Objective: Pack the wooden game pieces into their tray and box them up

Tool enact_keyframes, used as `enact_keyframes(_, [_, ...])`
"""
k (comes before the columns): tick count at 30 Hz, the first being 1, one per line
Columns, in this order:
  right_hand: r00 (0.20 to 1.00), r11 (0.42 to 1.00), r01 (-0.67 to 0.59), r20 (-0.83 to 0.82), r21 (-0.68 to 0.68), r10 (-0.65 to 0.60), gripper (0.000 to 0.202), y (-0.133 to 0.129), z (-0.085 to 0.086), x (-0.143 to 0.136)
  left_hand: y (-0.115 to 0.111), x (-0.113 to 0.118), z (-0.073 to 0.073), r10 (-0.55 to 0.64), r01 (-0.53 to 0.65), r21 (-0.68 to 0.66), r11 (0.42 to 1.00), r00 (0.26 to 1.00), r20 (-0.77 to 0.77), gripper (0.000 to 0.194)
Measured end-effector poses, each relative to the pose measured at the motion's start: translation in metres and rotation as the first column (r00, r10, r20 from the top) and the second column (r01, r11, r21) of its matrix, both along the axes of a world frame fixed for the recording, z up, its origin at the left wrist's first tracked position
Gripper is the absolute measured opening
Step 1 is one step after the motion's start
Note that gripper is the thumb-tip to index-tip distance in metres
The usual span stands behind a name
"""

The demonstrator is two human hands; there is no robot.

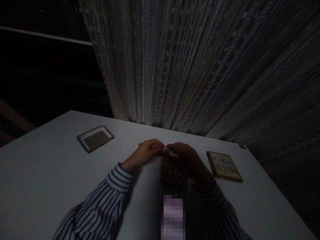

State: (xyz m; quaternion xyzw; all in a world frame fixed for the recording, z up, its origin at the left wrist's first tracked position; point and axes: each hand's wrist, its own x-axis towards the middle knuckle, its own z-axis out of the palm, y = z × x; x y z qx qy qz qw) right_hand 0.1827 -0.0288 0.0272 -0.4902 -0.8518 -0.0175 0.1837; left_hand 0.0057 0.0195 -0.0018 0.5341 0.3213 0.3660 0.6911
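Near the middle of the white table, my left hand (pixel 150 149) and my right hand (pixel 188 158) come together fingertip to fingertip. Between them is a small pale round piece (pixel 166 150) with a dark mark on its face, pinched by the fingers of both. Just below, partly under my right hand, lies a dark board (pixel 173 173) with several round pieces arranged in rows. Another small yellowish piece (pixel 140 144) peeks out behind my left hand. My right hand is in deep shadow, so its lower fingers are hard to make out.
On the left of the white table (pixel 50 160) lies an open shallow box or lid (pixel 96 138) with a brown rim. A flat box with a picture cover (pixel 224 166) rests at right. A string curtain (pixel 160 66) hangs behind the table's far edge. The scene is dim.
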Motion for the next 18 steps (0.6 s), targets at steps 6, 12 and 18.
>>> enact_keyframes(6, [1.000, 1.000, 0.017, 0.025, 0.014, -0.017, 0.021, 0.0010, -0.0019, 0.0020, 0.0009, 0.0006, 0.0006, 0.029, -0.029, 0.016, 0.999, 0.999, -0.042, 0.023])
enact_keyframes(12, [0.997, 0.998, 0.054, 0.049, 0.016, -0.055, 0.019, 0.0026, -0.0030, 0.0063, 0.0002, -0.0014, 0.0026, 0.046, -0.043, 0.044, 0.998, 0.997, -0.060, 0.023])
enact_keyframes(18, [0.992, 0.995, 0.101, 0.075, 0.015, -0.102, 0.015, 0.0023, -0.0018, 0.0076, 0.0009, -0.0012, 0.0019, 0.051, -0.046, 0.056, 0.997, 0.994, -0.099, 0.018])
